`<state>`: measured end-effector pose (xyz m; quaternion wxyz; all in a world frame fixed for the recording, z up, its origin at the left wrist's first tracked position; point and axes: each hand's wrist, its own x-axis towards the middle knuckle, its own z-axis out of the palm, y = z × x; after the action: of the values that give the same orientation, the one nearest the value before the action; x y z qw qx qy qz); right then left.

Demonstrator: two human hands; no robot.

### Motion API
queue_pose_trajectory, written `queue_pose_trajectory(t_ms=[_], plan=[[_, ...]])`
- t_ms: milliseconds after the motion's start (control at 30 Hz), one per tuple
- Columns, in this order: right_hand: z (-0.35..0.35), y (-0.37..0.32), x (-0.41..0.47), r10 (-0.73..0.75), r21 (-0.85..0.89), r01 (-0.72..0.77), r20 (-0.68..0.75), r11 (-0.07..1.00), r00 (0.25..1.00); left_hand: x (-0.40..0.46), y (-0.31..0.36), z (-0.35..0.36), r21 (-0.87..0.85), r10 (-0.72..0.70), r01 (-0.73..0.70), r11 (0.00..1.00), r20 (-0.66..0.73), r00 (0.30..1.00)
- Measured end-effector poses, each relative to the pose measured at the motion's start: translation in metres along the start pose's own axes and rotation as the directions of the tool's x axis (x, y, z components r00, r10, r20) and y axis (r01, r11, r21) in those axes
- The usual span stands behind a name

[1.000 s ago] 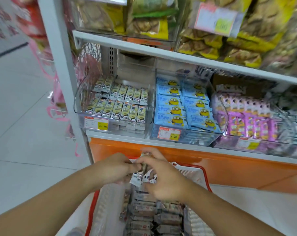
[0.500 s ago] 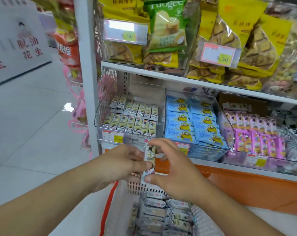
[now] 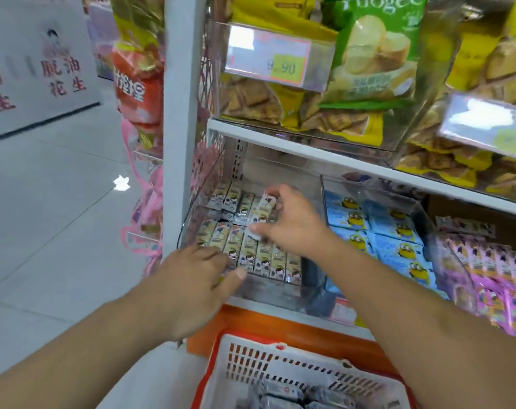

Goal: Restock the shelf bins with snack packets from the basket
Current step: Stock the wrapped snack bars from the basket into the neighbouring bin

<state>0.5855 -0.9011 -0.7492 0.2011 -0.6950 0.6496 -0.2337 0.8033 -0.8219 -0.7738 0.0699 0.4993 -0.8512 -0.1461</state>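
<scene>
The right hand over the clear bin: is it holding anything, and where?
The right hand pinches a small snack packet by its two ends, thumb below, fingers above.

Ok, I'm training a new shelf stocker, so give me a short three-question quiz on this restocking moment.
1. True or false: the right hand holds a snack packet over the clear bin of cream packets.
2. Multiple choice: the left hand is A) deep in the basket, B) at the clear bin's front edge, C) on the price tag.
3. Fill in: the bin just to the right holds ____ packets with yellow cartoon figures.

Key: 1 true; 2 B; 3 blue.
</scene>
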Motion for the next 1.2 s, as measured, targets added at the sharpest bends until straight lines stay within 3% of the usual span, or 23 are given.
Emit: queue_pose_trajectory(t_ms=[200, 400, 500, 567, 667, 867, 933, 1000, 1067, 1133, 1200], plan=[[0.023, 0.007, 0.075, 0.050, -0.071, -0.047, 0.045, 0.996, 0.998, 0.002, -0.001, 0.000, -0.030, -0.026, 0.028, 0.999, 0.062, 0.998], [0.032, 0.005, 0.087, 0.068, 0.036, -0.073, 0.110, 0.997, 0.992, 0.005, -0.002, 0.006, -0.019, -0.019, 0.020, 1.000, 0.049, 0.999], [0.030, 0.005, 0.079, 0.046, -0.013, -0.044, 0.103, 0.999, 0.994, 0.006, -0.001, 0.005, -0.026, -0.026, 0.027, 0.999, 0.041, 0.999], [0.027, 0.004, 0.071, 0.008, -0.073, -0.002, 0.076, 0.997, 0.997, 0.005, 0.000, 0.004, -0.036, -0.033, 0.035, 0.999, 0.041, 0.999], [0.022, -0.001, 0.049, -0.036, -0.025, 0.038, 0.048, 0.999, 0.998, 0.004, 0.004, 0.001, -0.068, -0.029, 0.031, 0.997, 0.031, 0.999], [0.000, -0.013, -0.036, -0.194, 0.175, 0.197, -0.034, 0.965, 0.980, -0.006, 0.022, -0.003, -0.176, 0.094, -0.128, 0.976, -0.189, 0.977], [-0.010, -0.016, -0.078, -0.245, 0.239, 0.266, -0.114, 0.934, 0.963, -0.009, 0.029, 0.005, -0.152, 0.150, -0.187, 0.971, -0.223, 0.963], [-0.010, -0.009, -0.118, -0.236, 0.265, 0.256, -0.105, 0.929, 0.966, -0.013, 0.036, 0.021, -0.073, 0.198, -0.223, 0.972, -0.252, 0.947], [0.003, 0.011, -0.155, -0.191, 0.272, 0.189, -0.019, 0.944, 0.981, -0.019, 0.042, 0.043, -0.043, 0.180, -0.189, 0.981, -0.156, 0.971], [0.023, 0.039, -0.185, -0.091, 0.266, 0.065, 0.087, 0.962, 0.992, -0.028, 0.044, 0.071, -0.029, 0.101, -0.100, 0.995, 0.039, 0.994], [0.048, 0.071, -0.207, 0.018, 0.200, -0.054, 0.176, 0.978, 0.984, -0.038, 0.042, 0.099, 0.006, 0.018, -0.020, 1.000, 0.232, 0.972]])
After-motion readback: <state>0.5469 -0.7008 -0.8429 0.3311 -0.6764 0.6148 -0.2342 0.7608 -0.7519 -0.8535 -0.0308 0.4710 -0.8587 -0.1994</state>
